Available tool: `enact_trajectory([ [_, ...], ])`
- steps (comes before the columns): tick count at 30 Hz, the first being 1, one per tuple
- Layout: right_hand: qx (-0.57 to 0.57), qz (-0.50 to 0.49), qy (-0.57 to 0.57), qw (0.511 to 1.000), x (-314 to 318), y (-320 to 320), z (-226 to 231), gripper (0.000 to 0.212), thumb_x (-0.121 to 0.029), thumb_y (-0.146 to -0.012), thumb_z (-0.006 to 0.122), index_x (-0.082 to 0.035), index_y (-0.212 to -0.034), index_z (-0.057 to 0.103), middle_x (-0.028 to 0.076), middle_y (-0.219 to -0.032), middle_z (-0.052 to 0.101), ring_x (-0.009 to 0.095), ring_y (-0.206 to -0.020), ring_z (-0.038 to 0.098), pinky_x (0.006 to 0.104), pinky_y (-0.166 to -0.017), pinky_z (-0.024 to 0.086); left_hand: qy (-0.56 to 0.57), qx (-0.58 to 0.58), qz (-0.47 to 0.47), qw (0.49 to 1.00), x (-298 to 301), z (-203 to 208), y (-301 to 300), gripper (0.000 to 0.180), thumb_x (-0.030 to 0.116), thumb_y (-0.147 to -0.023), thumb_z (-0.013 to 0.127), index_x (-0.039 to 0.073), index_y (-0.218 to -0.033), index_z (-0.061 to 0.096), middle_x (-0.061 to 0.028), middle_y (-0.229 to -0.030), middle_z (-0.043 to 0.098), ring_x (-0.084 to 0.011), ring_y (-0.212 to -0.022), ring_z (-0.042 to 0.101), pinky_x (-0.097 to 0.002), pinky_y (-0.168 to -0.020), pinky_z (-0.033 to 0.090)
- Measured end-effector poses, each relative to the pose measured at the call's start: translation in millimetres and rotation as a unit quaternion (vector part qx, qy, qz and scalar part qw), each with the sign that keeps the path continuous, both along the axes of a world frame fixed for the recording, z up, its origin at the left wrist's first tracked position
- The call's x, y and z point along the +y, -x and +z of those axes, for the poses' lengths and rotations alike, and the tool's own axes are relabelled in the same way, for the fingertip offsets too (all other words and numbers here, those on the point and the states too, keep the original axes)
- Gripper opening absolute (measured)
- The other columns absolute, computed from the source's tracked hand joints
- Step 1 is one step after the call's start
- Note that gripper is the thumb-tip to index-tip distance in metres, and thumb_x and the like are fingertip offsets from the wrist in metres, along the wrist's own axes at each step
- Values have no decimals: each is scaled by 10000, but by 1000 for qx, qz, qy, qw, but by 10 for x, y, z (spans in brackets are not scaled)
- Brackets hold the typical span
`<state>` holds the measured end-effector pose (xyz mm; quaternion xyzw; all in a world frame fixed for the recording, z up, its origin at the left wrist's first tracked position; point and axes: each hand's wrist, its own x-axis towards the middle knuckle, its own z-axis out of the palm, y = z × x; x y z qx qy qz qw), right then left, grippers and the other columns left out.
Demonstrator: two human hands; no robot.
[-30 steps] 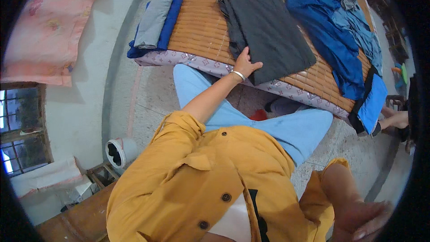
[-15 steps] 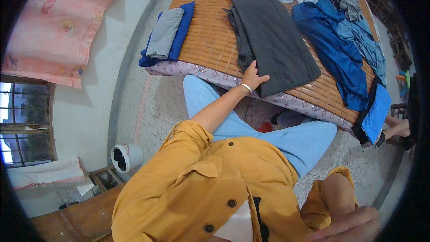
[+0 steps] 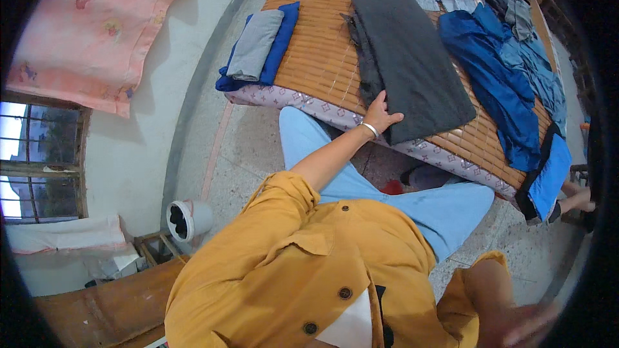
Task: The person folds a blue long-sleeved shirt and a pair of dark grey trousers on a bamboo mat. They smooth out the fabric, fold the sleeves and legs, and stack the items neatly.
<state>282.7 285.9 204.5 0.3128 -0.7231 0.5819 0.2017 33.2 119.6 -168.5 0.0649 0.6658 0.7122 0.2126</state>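
Observation:
A long dark grey garment (image 3: 412, 64), folded flat in layers and looking like trousers, lies on the slatted bamboo mat (image 3: 316, 58) of the bed. My left hand (image 3: 382, 117) rests on its near left edge, thumb spread from the fingers, and wears a light bracelet at the wrist. My right hand (image 3: 532, 325) is low at the right, beside my body and away from the bed. Motion smears it, so its fingers cannot be made out.
Left of the garment sit a folded grey cloth (image 3: 256, 45) and a blue one (image 3: 284, 42) beneath it. Rumpled dark blue clothing (image 3: 493, 84) and more clothes lie to the right. A bright blue piece (image 3: 548, 171) hangs over the corner. A white bucket (image 3: 200, 219) stands on the floor.
The whole scene has shifted slightly to the right in the picture. My left hand stays on the dark grey garment. My right hand is more blurred, still low at the right.

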Motion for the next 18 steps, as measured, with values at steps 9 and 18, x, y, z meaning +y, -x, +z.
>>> enact_trajectory([
  [9,-16,45,5,999,-203,166,-60,180,-183,-865,487,-41,-773,548,69,-751,571,165,-646,555,277,-537,464,-5,2,-19,1000,-41,-179,77,750,-27,-702,696,-21,-1317,267,-169,-1176,535,-228,-1038,564,-316,-879,467],
  [18,-37,0,-19,999,-28,9,70,175,-177,-860,492,-53,-748,544,52,-704,556,157,-597,532,272,-518,448,27,14,-28,999,-45,-20,48,772,-1,-698,705,-33,-1325,257,-170,-1127,570,-217,-1002,583,-295,-843,475],
])
